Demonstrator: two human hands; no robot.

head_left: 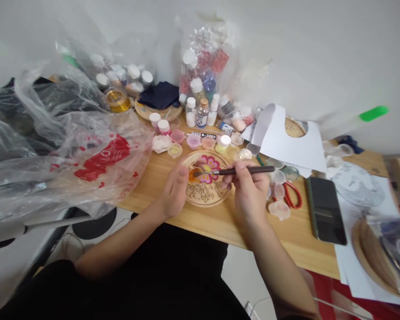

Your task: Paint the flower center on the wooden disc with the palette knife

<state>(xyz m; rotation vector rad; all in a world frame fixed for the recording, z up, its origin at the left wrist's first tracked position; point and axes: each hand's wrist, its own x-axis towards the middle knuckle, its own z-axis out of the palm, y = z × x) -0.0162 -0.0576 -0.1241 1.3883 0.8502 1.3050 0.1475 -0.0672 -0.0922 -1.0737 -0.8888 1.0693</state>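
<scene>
My right hand point(251, 191) is closed around the dark handle of a small palette knife point(253, 170). Its metal tip points left and reaches a little cup of orange material point(195, 174), which my left hand point(176, 191) holds between thumb and fingers. Below both hands lies a round wooden plaque point(203, 202) with gold outlines. A flower point(210, 166) in pink and white with a yellow centre fills its upper part, and the scrollwork underneath is bare wood colour. The cup hides part of the plaque's left side.
Behind the plaque stand small bottles point(202, 114), pots of colour point(193, 141) and a B-7000 glue tube point(206, 135). Red-handled scissors point(295, 195), several lidded cups point(279, 210) and a phone point(326, 211) lie to the right. A clear plastic bag point(60, 178) covers the left.
</scene>
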